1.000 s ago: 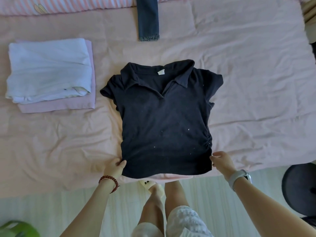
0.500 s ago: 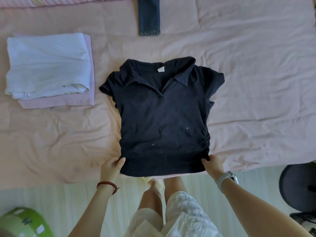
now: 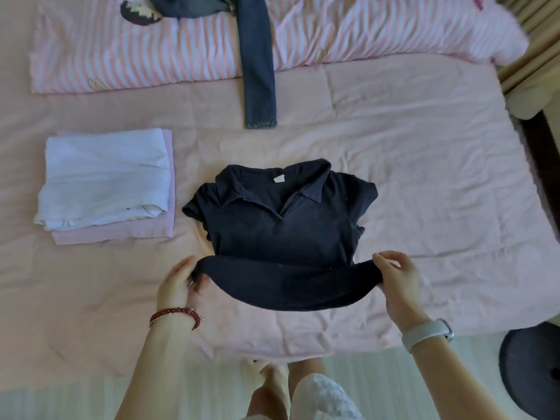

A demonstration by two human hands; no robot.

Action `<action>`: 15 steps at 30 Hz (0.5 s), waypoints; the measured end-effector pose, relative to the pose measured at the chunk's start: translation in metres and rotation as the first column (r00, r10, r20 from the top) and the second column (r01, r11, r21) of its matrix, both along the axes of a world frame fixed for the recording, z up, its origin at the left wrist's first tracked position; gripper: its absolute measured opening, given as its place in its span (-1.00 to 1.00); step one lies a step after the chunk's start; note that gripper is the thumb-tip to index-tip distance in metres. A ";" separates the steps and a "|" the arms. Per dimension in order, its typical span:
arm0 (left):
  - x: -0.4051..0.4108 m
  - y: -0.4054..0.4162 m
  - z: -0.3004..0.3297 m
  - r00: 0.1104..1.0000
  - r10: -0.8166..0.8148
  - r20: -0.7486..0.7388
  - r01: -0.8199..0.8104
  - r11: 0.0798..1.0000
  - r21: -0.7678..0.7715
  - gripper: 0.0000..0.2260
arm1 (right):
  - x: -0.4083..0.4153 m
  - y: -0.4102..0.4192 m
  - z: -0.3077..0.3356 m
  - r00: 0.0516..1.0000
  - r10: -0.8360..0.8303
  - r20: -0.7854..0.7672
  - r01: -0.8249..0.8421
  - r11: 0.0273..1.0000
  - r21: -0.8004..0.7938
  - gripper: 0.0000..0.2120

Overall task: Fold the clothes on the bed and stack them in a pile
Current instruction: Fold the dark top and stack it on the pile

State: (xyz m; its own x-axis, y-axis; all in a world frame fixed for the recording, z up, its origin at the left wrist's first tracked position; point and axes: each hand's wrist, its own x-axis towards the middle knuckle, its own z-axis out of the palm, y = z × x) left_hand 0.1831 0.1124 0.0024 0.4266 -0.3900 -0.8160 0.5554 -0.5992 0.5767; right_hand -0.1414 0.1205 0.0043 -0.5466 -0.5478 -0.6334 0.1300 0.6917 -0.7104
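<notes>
At bed's edge, both hands (image 3: pixel 178 283) grip shirt hem (image 3: pixel 285 286).

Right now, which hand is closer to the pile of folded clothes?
Left. The left hand is just below-right of the pile; the right hand is across the black shirt.

The black polo shirt (image 3: pixel 285 234) is matt knit cloth flecked with lint. At ten o'clock from it a smooth white folded garment (image 3: pixel 103 177) lies on the creased pink cotton bedsheet (image 3: pixel 424 183).
</notes>
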 end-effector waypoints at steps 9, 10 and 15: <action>-0.005 -0.148 0.009 0.943 0.172 -0.284 -0.240 0.944 -0.226 -0.88 | 0.017 -0.171 0.000 0.922 -0.033 0.385 0.109 0.978 -0.178 -0.77; -0.006 -0.154 0.004 0.959 0.132 -0.253 -0.192 0.954 -0.232 -0.88 | 0.018 -0.178 -0.006 0.911 -0.001 0.413 0.080 0.981 -0.175 -0.66; -0.009 -0.150 -0.035 0.862 -0.360 0.356 0.354 0.931 0.084 -0.84 | 0.022 -0.174 -0.038 0.949 0.315 -0.002 -0.315 0.949 0.010 -0.63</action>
